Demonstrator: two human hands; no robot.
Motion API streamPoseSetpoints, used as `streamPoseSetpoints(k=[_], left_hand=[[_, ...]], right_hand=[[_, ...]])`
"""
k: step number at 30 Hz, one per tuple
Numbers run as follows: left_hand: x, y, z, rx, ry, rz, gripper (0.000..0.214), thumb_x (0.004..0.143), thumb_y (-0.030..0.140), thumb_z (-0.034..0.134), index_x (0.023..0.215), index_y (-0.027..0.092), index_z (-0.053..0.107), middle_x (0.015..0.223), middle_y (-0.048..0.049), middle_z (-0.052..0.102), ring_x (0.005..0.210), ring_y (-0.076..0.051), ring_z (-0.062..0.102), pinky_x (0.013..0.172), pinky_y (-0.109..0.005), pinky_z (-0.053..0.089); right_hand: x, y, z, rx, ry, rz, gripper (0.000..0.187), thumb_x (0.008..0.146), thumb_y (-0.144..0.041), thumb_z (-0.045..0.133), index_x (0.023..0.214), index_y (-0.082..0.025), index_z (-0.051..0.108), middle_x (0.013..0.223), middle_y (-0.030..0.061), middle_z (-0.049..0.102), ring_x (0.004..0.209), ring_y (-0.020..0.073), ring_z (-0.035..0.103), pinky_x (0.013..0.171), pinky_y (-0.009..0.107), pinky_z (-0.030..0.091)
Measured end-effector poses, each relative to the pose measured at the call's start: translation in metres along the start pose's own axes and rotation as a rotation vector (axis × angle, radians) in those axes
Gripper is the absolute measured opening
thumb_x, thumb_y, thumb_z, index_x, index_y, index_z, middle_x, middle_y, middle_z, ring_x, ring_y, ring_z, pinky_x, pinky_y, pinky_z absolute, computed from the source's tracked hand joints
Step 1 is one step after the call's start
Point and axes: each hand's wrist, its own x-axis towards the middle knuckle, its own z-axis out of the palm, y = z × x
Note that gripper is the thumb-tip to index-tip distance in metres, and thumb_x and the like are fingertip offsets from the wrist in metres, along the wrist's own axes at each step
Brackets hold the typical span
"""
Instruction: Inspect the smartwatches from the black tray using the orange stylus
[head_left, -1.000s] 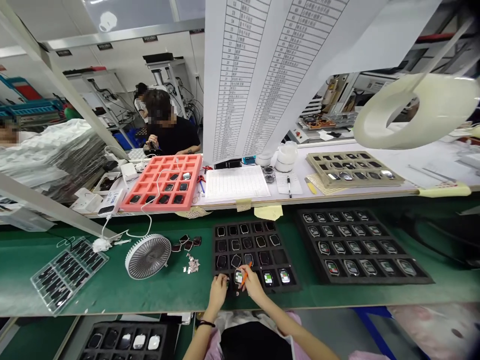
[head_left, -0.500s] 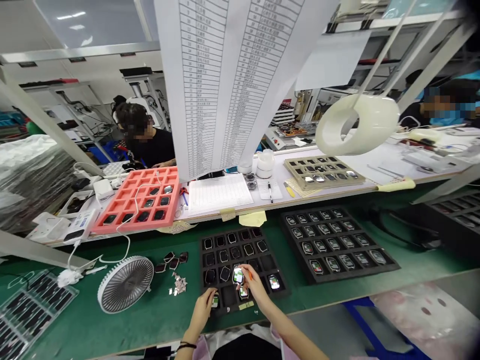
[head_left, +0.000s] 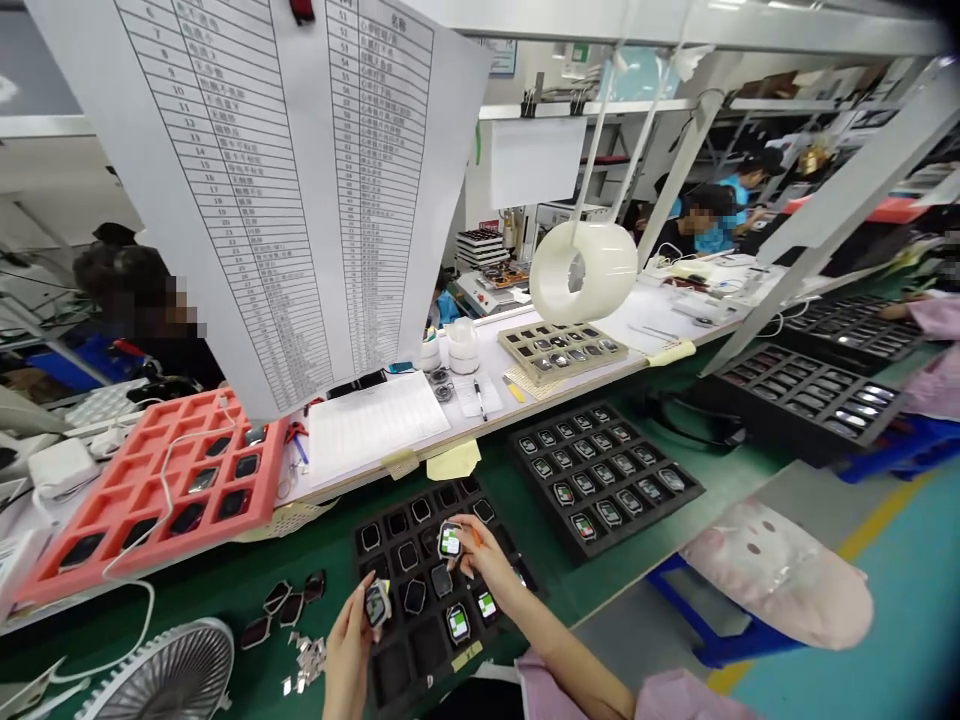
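Note:
My left hand (head_left: 349,628) is closed on a smartwatch (head_left: 377,604) at the left edge of a black foam tray (head_left: 391,668). Farther back, my right hand (head_left: 486,562) grips another smartwatch (head_left: 450,541), its screen lit green and white, above the tray's middle. A small orange item (head_left: 476,539) shows at the right fingers; its kind is unclear. Below the hands, a lit watch (head_left: 457,623) lies in a slot, with a second lit watch (head_left: 487,603) beside it. Dark-screened watches fill several other slots, and a yellow label (head_left: 466,656) is stuck on the near rim.
A second black tray (head_left: 581,545) of watches stands to the right. Left lie loose watch parts (head_left: 277,598), small silvery pieces (head_left: 306,660) and a fan (head_left: 161,680). A pink tray (head_left: 150,490) sits on the raised shelf. A printed sheet (head_left: 300,200) and tape roll (head_left: 585,272) hang ahead.
The view has swung to the right. My left hand, earlier at a watch in the tray's near left corner, now holds a watch raised. My right hand still holds its lit watch.

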Motion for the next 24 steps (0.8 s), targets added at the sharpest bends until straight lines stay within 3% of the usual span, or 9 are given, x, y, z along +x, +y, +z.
streamPoseSetpoints(k=[3, 5, 10, 17, 21, 24], left_hand=[[0.002, 0.053, 0.028, -0.323, -0.088, -0.024, 0.071, 0.058, 0.069, 0.071, 0.103, 0.014, 0.072, 0.094, -0.0111, 0.07, 0.062, -0.014, 0.058, 0.047, -0.021, 0.042], [-0.001, 0.085, 0.043, -0.419, -0.159, -0.011, 0.068, 0.061, 0.065, 0.072, 0.103, 0.011, 0.072, 0.092, -0.0127, 0.07, 0.061, -0.013, 0.057, 0.044, -0.019, 0.037], [-0.017, 0.136, 0.054, -0.36, -0.307, 0.1, 0.055, 0.072, 0.052, 0.071, 0.113, 0.016, 0.069, 0.104, -0.0131, 0.069, 0.073, -0.016, 0.061, 0.054, -0.022, 0.048], [-0.027, 0.136, 0.053, -0.292, -0.328, 0.247, 0.059, 0.068, 0.043, 0.076, 0.12, 0.019, 0.063, 0.109, -0.0124, 0.068, 0.083, -0.02, 0.064, 0.057, -0.024, 0.051], [-0.032, 0.138, 0.052, -0.299, -0.284, 0.23, 0.055, 0.069, 0.043, 0.075, 0.117, 0.017, 0.065, 0.108, -0.0125, 0.069, 0.083, -0.019, 0.063, 0.056, -0.023, 0.05], [-0.036, 0.14, 0.051, -0.328, -0.244, 0.174, 0.048, 0.076, 0.048, 0.068, 0.112, 0.016, 0.068, 0.104, -0.0116, 0.069, 0.072, -0.014, 0.059, 0.053, -0.022, 0.048]], right_hand=[[0.003, -0.033, 0.005, 0.014, -0.073, -0.071, 0.039, 0.072, -0.044, 0.071, 0.102, -0.022, 0.058, 0.09, 0.003, 0.062, 0.06, 0.0142, 0.065, 0.04, 0.019, 0.028], [0.002, -0.056, 0.008, 0.003, -0.124, -0.112, 0.042, 0.07, -0.039, 0.075, 0.105, -0.022, 0.057, 0.095, 0.0047, 0.063, 0.063, 0.0147, 0.065, 0.04, 0.019, 0.029], [-0.008, -0.096, 0.011, -0.085, -0.157, -0.14, 0.041, 0.073, -0.039, 0.075, 0.106, -0.023, 0.058, 0.096, 0.0039, 0.064, 0.062, 0.0123, 0.063, 0.043, 0.019, 0.032], [-0.027, -0.111, 0.014, -0.207, -0.123, -0.163, 0.036, 0.084, -0.053, 0.06, 0.097, -0.019, 0.062, 0.072, 0.0007, 0.061, 0.052, 0.013, 0.059, 0.04, 0.022, 0.029], [-0.034, -0.114, 0.016, -0.19, -0.174, -0.169, 0.038, 0.083, -0.052, 0.061, 0.104, -0.02, 0.06, 0.079, 0.0023, 0.063, 0.056, 0.0142, 0.061, 0.041, 0.022, 0.029], [-0.039, -0.116, 0.017, -0.191, -0.224, -0.18, 0.035, 0.084, -0.047, 0.063, 0.108, -0.022, 0.059, 0.088, 0.0032, 0.064, 0.06, 0.0138, 0.062, 0.043, 0.023, 0.033]])
